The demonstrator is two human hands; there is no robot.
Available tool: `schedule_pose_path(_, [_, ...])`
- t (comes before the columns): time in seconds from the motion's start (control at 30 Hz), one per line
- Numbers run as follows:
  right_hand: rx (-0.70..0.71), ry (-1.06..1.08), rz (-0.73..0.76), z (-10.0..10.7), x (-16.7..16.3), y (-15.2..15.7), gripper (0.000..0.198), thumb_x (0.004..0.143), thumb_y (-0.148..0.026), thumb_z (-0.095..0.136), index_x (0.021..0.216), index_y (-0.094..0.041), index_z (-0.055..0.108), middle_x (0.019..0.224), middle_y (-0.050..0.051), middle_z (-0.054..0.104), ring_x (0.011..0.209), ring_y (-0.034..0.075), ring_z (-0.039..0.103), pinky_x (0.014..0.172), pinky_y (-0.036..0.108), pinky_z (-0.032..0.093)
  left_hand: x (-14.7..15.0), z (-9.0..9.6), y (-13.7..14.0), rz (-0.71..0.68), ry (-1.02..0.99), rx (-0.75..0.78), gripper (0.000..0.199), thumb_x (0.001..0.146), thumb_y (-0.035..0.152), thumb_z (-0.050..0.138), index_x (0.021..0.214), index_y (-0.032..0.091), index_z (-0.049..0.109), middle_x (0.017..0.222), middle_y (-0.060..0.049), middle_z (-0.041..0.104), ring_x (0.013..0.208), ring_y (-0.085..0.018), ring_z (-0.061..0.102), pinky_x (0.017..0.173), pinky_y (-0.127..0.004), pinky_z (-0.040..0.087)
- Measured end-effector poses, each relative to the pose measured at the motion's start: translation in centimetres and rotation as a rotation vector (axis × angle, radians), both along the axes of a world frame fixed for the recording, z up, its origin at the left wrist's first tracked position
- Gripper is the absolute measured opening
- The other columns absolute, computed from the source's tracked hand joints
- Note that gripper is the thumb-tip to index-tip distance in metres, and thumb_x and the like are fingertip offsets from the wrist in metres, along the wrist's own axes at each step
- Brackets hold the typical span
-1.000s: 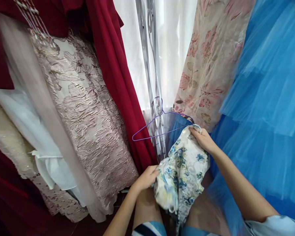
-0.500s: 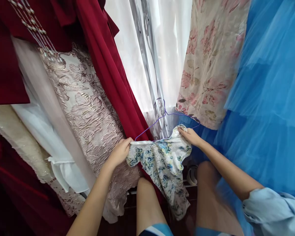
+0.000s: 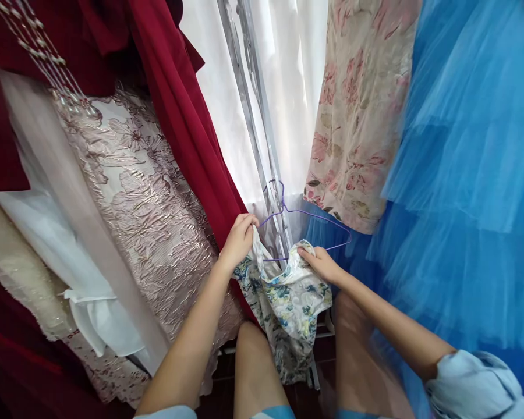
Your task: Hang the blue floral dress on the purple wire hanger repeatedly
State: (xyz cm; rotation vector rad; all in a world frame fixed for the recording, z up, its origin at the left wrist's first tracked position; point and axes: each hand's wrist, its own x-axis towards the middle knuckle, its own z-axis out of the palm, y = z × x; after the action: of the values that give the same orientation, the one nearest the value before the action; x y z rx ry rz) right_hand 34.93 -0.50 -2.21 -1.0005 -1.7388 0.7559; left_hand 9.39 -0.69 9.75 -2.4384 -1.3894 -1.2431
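Observation:
A white garment with a blue and yellow floral print [image 3: 294,299] hangs between my hands above my knees. My left hand [image 3: 239,241] is closed on its left shoulder, close to the hanger's left arm. With thumb and fingers, my right hand [image 3: 321,263] pinches the right shoulder by the neckline. A thin purple hanger [image 3: 317,215] passes behind and partly inside the neck opening. Its right end sticks out bare beyond the garment, while its left end is hidden by my left hand and the cloth.
Dark red cloth [image 3: 187,110] and a pink brocade dress [image 3: 144,192] hang at left. Metal poles [image 3: 259,116] stand before a white curtain [image 3: 288,70]. On the right hang a pink floral dress [image 3: 353,128] and a blue tulle dress [image 3: 463,192].
My left hand has moved right and up, drawing the left shoulder inward. My right hand has come slightly left and down. The neckline now gapes, and more of the hanger's right arm shows.

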Motion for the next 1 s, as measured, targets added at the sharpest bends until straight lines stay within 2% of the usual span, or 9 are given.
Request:
schedule_pose_path(0.1, [0.052, 0.034, -0.013, 0.3, 0.4, -1.1, 0.048, 0.093, -0.055, 0.049, 0.060, -0.019, 0.048, 0.056, -0.003, 0.045, 0.057, 0.014, 0.042, 0.056, 0.026, 0.035, 0.6, -0.4, -0.3, 0.111, -0.030, -0.001, 0.021, 0.094, 0.034, 0.052, 0.110, 0.022, 0.059, 0.119, -0.007, 0.061, 0.096, -0.019, 0.063, 0.083, -0.029, 0.046])
schedule_pose_path(0.23, [0.194, 0.154, -0.157, 0.7, 1.8, -1.7, 0.036, 0.096, -0.049, 0.046, 0.091, -0.018, 0.064, 0.088, 0.005, 0.066, 0.082, 0.021, 0.059, 0.079, 0.031, 0.048, 0.1, -1.6, -0.9, 0.276, -0.040, -0.026, 0.036, 0.094, 0.050, 0.053, 0.074, 0.020, 0.059, 0.074, -0.003, 0.062, 0.068, -0.018, 0.056, 0.067, -0.028, 0.036])
schedule_pose_path(0.33, [0.288, 0.248, -0.354, 1.0, 3.5, -0.8, 0.039, 0.097, -0.048, 0.043, 0.115, -0.017, 0.060, 0.114, 0.013, 0.064, 0.101, 0.026, 0.060, 0.095, 0.039, 0.045, 0.1, -2.2, -1.1, 0.328, -0.014, -0.050, 0.045, 0.095, 0.053, 0.050, 0.064, 0.021, 0.055, 0.057, 0.000, 0.051, 0.055, -0.015, 0.045, 0.060, -0.027, 0.028])
schedule_pose_path(0.47, [0.316, 0.260, -0.537, 2.1, 6.4, 1.8, 0.046, 0.093, -0.051, 0.048, 0.122, -0.016, 0.058, 0.134, 0.018, 0.057, 0.123, 0.031, 0.051, 0.110, 0.045, 0.034, 0.4, -2.2, -1.4, 0.345, 0.025, -0.060, 0.045, 0.094, 0.057, 0.049, 0.068, 0.021, 0.058, 0.059, 0.000, 0.053, 0.057, -0.015, 0.046, 0.059, -0.026, 0.025])
schedule_pose_path(0.53, [0.270, 0.220, -0.551, 2.9, 7.6, 3.3, 0.045, 0.088, -0.052, 0.054, 0.113, -0.016, 0.063, 0.126, 0.018, 0.063, 0.121, 0.033, 0.053, 0.109, 0.046, 0.035, 0.5, -2.1, -1.6, 0.343, 0.052, -0.077, 0.046, 0.095, 0.057, 0.047, 0.070, 0.021, 0.060, 0.061, 0.000, 0.056, 0.059, -0.015, 0.048, 0.059, -0.026, 0.025])
schedule_pose_path(0.6, [0.188, 0.166, -0.513, 3.6, 8.6, 4.5, 0.039, 0.083, -0.053, 0.058, 0.090, -0.016, 0.068, 0.098, 0.014, 0.071, 0.102, 0.033, 0.061, 0.098, 0.045, 0.043, 0.6, -2.1, -1.9, 0.353, 0.076, -0.093, 0.045, 0.095, 0.057, 0.047, 0.072, 0.022, 0.063, 0.063, -0.001, 0.059, 0.060, -0.015, 0.050, 0.059, -0.026, 0.025])
schedule_pose_path(0.73, [0.026, 0.101, -0.424, 4.7, 10.0, 5.0, 0.046, 0.077, -0.055, 0.064, 0.051, -0.019, 0.052, 0.051, 0.003, 0.055, 0.067, 0.026, 0.058, 0.069, 0.035, 0.046, 0.1, -1.9, -2.2, 0.438, 0.120, -0.096, 0.045, 0.094, 0.061, 0.046, 0.079, 0.023, 0.065, 0.067, -0.003, 0.063, 0.061, -0.019, 0.055, 0.059, -0.027, 0.025])
schedule_pose_path(0.83, [-0.070, 0.110, -0.345, 5.7, 11.1, 3.7, 0.047, 0.076, -0.053, 0.069, 0.049, -0.018, 0.052, 0.049, 0.000, 0.053, 0.064, 0.022, 0.057, 0.062, 0.030, 0.043, -0.5, -1.5, -2.0, 0.500, 0.160, -0.086, 0.045, 0.095, 0.061, 0.043, 0.086, 0.023, 0.067, 0.074, -0.007, 0.068, 0.069, -0.024, 0.060, 0.061, -0.028, 0.028])
schedule_pose_path(1.0, [-0.330, 0.194, -0.040, 7.0, 12.5, 0.8, 0.035, 0.075, -0.049, 0.077, 0.074, -0.015, 0.071, 0.069, 0.007, 0.074, 0.068, 0.025, 0.068, 0.062, 0.032, 0.054, -0.8, -1.0, -0.9, 0.465, 0.240, -0.098, 0.043, 0.100, 0.052, 0.039, 0.088, 0.020, 0.064, 0.091, -0.012, 0.072, 0.087, -0.027, 0.065, 0.071, -0.030, 0.034])
